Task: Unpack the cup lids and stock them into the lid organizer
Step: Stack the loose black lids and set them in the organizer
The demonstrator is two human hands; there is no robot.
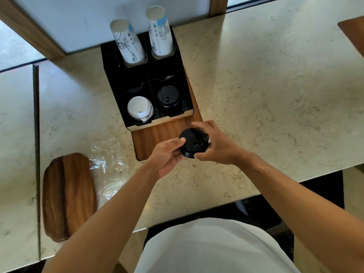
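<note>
A stack of black cup lids is held between both hands above the front of a wooden board. My left hand grips its left side and my right hand wraps its right side. Behind them stands the black lid organizer. Its front left slot holds white lids and its front right slot holds black lids. Two stacks of paper cups stand in its rear slots.
Crumpled clear plastic wrap lies on the marble counter to the left. A wooden tray sits beside the wrap near the counter's front edge. Another wooden piece shows at the far right.
</note>
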